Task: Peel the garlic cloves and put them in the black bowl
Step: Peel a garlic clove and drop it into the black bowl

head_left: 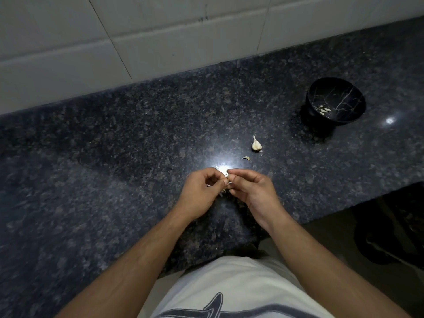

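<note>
My left hand (202,193) and my right hand (250,189) meet fingertip to fingertip above the dark counter, pinching a small garlic clove (226,182) that is mostly hidden between them. A partial garlic bulb (256,144) with its stem up lies beyond my hands. Just in front of the bulb lies a loose piece of garlic or skin (246,158). The black bowl (336,101) with white veins stands at the far right and holds several peeled cloves (323,109).
The speckled dark granite counter (114,157) runs to a white tiled wall (137,42) at the back. The counter's edge drops off at the right front, where a dark object (390,239) sits on the floor. A bright light reflection lies just beyond my fingers.
</note>
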